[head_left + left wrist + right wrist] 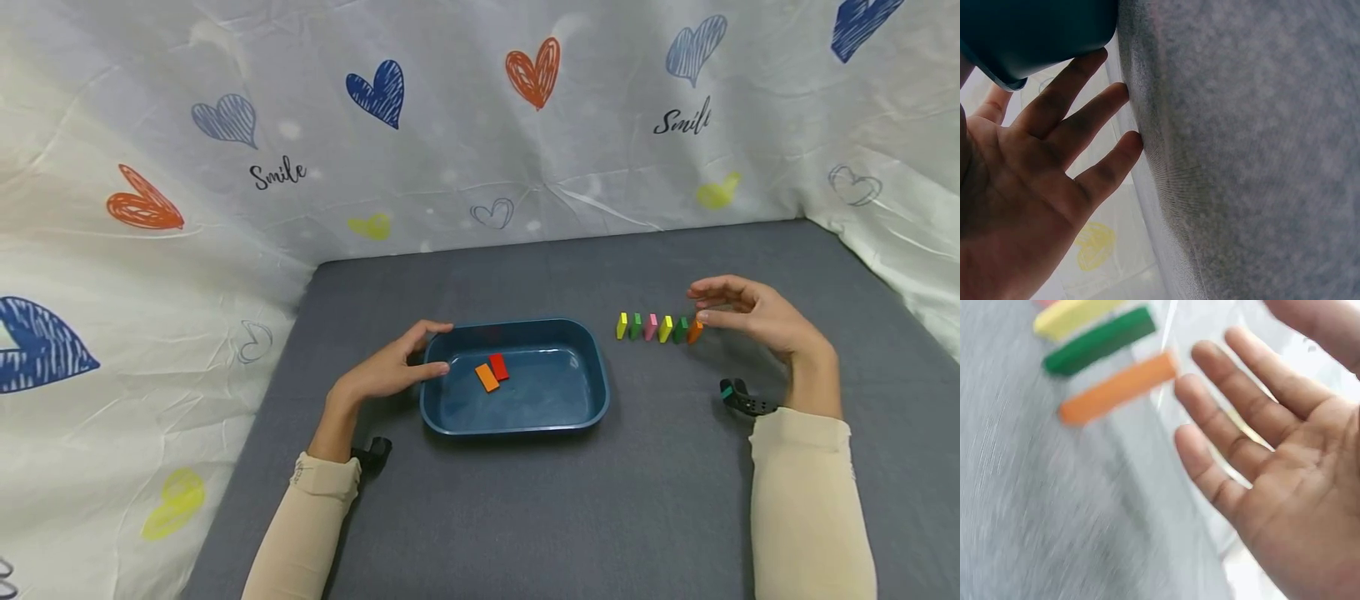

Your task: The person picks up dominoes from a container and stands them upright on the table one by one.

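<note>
A dark blue tray (519,428) sits mid-table with an orange block (487,377) and a red block (498,367) lying flat inside. My left hand (435,350) rests against the tray's left rim, fingers straight; in the left wrist view the left hand's fingertips (1094,62) touch the tray's underside (1029,31). To the right stands a row of several blocks, from a yellow one (621,326) to an orange one (695,331). My right hand (701,304) hovers open just right of that orange block (1116,389), beside a green block (1100,339), not touching either.
The grey cloth tabletop (570,500) is walled on the left, back and right by a white sheet with heart prints (450,125). Bare grey surface lies in front of the tray and the block row.
</note>
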`<state>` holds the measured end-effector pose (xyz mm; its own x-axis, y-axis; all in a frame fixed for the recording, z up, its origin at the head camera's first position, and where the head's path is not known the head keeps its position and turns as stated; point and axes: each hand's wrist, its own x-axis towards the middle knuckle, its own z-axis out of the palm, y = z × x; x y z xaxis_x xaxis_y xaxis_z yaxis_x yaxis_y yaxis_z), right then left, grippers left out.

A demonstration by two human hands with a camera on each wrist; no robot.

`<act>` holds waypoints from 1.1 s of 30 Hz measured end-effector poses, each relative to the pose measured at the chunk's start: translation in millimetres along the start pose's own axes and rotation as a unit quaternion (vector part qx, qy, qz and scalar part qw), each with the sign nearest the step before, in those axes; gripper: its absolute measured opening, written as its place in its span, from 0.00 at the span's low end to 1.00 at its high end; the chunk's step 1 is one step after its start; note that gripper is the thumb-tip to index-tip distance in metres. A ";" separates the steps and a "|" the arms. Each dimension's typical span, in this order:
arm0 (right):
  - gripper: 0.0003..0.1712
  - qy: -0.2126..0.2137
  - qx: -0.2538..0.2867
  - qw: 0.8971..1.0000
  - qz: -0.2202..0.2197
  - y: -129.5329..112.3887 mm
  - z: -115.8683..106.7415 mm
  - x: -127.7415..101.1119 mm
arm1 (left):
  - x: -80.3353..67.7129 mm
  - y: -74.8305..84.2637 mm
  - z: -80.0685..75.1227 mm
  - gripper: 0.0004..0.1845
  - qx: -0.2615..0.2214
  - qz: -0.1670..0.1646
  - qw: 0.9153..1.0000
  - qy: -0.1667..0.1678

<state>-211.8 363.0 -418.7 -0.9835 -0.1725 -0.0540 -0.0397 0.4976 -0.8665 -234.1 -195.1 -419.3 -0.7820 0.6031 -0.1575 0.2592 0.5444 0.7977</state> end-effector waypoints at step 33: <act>0.21 -0.196 -0.014 0.963 -0.183 -136.0 214.6 49.9 | 0.3 -0.1 -1.0 0.35 0.004 -0.011 1.000 -0.004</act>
<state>-217.7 104.3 -410.0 -0.7605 -0.6462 0.0638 -0.3805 0.3639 -0.8502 -234.9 -195.6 -418.8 -0.7835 0.5948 -0.1798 0.2466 0.5631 0.7887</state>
